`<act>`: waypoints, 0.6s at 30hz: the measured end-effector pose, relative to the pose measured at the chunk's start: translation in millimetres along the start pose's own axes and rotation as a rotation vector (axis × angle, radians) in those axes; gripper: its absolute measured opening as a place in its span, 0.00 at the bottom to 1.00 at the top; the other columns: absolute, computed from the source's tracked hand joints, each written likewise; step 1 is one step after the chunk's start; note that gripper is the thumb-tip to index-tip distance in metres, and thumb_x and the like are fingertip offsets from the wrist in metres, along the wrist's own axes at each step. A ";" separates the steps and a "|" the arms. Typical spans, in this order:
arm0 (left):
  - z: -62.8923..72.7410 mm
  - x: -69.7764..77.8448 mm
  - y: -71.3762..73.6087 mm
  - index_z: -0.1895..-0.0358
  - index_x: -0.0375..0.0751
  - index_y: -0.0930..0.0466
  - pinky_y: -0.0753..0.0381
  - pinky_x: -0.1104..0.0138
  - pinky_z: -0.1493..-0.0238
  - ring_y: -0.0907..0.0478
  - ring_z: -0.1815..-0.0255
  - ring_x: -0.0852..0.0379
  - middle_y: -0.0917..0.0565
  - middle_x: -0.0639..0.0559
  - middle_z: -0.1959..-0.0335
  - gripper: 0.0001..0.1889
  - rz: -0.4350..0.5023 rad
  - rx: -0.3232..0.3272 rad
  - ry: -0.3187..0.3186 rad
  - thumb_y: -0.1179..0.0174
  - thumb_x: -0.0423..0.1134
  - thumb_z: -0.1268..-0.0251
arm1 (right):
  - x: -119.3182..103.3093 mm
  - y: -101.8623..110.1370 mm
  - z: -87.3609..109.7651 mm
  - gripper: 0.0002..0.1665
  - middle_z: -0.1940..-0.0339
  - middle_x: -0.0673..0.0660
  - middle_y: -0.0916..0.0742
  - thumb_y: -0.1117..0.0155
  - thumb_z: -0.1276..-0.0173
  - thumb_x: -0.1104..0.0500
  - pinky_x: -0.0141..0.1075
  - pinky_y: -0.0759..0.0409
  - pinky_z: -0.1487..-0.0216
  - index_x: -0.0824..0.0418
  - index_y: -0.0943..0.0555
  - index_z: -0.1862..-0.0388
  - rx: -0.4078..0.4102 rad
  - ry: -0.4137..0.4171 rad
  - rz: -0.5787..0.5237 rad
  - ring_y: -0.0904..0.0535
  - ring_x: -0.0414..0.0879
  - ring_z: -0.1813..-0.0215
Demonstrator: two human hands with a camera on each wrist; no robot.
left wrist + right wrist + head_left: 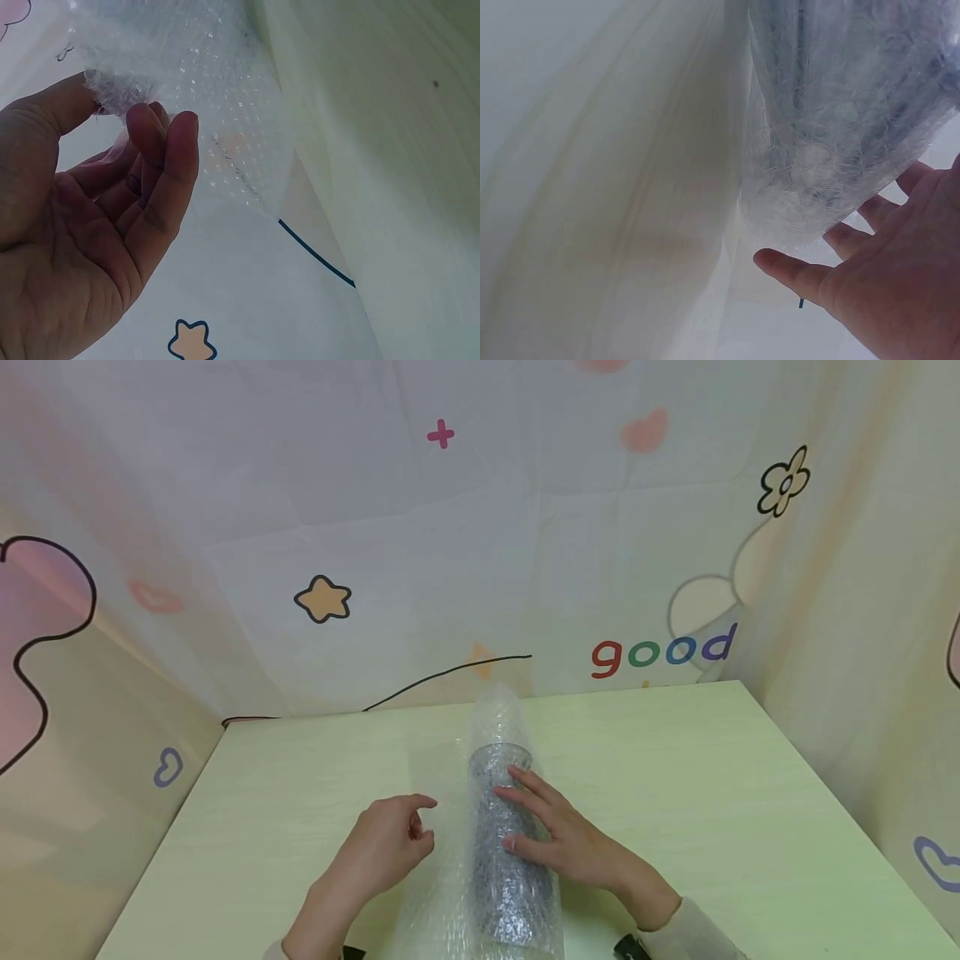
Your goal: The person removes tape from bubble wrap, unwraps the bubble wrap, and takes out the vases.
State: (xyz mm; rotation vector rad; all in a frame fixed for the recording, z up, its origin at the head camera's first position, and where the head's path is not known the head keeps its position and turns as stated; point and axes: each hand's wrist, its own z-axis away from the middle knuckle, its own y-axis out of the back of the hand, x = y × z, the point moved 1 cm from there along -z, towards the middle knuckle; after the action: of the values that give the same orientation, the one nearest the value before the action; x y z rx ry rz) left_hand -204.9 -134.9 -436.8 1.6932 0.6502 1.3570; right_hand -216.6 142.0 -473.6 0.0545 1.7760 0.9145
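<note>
A dark grey cylinder (510, 852), wrapped in clear bubble wrap (498, 714), lies lengthwise on the table and runs toward the bottom edge of the head view. What the cylinder is cannot be made out through the wrap. On its right side rests my right hand (566, 835), its fingers spread and fairly straight. My left hand (386, 843) is to the left of the roll, over a loose flap of the wrap, with finger and thumb apart and the other fingers loosely bent. In the left wrist view, bubble wrap (225, 97) appears just beyond those fingertips.
The pale green table (750, 827) ends at a printed curtain (375, 527) behind, which also hangs along both sides. The bubble wrap reaches close to the table's back edge. Small black objects (632, 947) show by both wrists.
</note>
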 end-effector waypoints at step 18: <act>-0.3 -12.8 -1.2 0.38 0.34 0.19 0.28 0.69 0.71 0.30 0.79 0.63 0.22 0.58 0.75 0.23 0.032 -0.088 0.051 0.35 0.31 0.37 | -2.1 0.1 -0.1 0.37 0.12 0.51 0.45 0.37 0.25 0.43 0.71 0.42 0.24 0.45 0.33 0.20 -0.001 0.010 0.008 0.54 0.62 0.13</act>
State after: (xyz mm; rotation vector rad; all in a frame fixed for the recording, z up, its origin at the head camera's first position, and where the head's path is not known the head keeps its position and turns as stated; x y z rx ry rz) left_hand -208.6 -144.6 -444.5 1.6098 0.5864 1.4346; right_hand -215.9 141.1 -471.9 0.0564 1.7856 0.9226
